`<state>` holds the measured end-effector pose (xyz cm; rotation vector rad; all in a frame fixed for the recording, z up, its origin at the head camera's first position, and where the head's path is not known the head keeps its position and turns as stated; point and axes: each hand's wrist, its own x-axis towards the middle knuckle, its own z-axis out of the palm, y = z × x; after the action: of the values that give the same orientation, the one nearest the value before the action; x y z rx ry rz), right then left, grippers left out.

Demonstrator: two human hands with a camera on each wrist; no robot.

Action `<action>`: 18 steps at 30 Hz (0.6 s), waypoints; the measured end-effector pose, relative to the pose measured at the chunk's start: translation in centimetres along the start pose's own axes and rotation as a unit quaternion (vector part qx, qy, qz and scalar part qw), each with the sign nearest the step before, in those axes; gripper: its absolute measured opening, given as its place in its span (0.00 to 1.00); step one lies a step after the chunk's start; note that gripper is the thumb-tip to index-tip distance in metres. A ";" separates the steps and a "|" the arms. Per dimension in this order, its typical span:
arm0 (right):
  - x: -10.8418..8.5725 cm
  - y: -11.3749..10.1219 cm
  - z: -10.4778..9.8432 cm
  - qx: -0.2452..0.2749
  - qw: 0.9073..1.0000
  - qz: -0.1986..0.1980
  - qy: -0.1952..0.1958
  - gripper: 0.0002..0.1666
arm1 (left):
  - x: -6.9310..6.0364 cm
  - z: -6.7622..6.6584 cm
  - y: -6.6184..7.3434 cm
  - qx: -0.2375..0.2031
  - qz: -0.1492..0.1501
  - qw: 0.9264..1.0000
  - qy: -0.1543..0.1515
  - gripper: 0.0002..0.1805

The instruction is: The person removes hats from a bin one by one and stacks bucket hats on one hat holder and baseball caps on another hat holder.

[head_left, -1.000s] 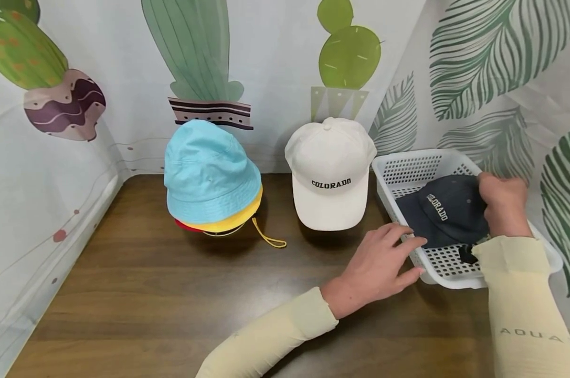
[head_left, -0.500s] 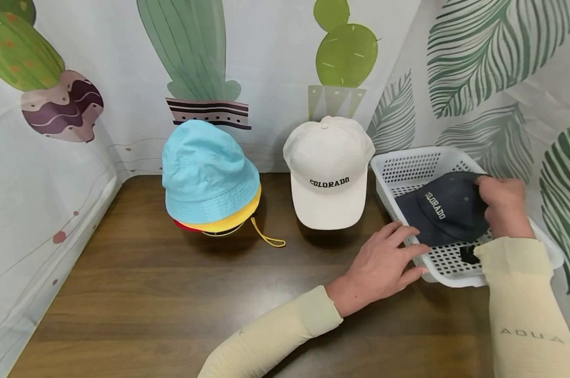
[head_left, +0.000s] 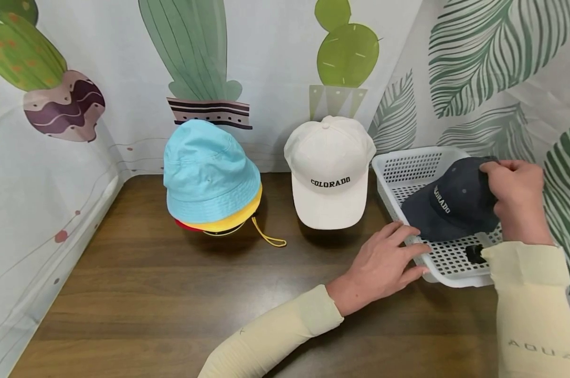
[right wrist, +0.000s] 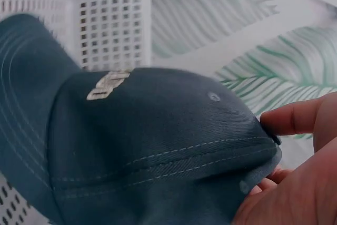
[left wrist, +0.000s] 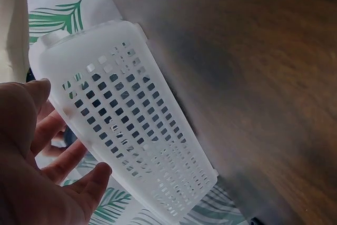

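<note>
A dark navy baseball cap (head_left: 455, 202) with COLORADO lettering is tilted over the white perforated basket (head_left: 381, 181). My right hand (head_left: 521, 197) pinches it at the back of the crown, as the right wrist view also shows, thumb and fingers on either side of the cap's edge (right wrist: 276, 143). My left hand (head_left: 379, 265) holds the basket's near-left rim; in the left wrist view some fingers (left wrist: 68, 162) reach over that rim. A small black item (head_left: 475, 254) lies in the basket below the cap, its kind unclear.
A white COLORADO cap (head_left: 329, 168) sits left of the basket. Further left stands a stack of hats, a light blue bucket hat (head_left: 209, 173) on top of yellow and red ones, with a yellow cord (head_left: 268, 239) trailing. Patterned cloth (head_left: 275, 63) hangs behind the wooden table (head_left: 171, 304).
My right hand has risen and moved slightly right, lifting the back of the navy cap, which now stands more upright. The left hand has stayed almost still on the basket.
</note>
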<state>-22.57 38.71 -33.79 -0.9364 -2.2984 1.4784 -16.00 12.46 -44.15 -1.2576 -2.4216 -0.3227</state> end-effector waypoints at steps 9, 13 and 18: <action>-2.2 -1.8 -0.3 0.045 0.999 -0.005 0.008 0.08 | 0.0 0.1 -0.1 -0.003 -0.001 1.000 0.003 0.22; -2.9 -2.2 0.0 0.115 0.993 -0.017 0.030 0.08 | 0.0 0.1 -0.1 -0.003 0.000 1.000 0.005 0.21; -4.1 -2.7 0.0 0.269 0.962 -0.037 0.035 0.10 | 0.0 0.2 -0.1 -0.002 0.002 1.000 0.012 0.21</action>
<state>-20.47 35.29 -30.86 -0.7162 -1.7132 1.8598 -16.14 12.42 -44.37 -1.2516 -2.3992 -0.3394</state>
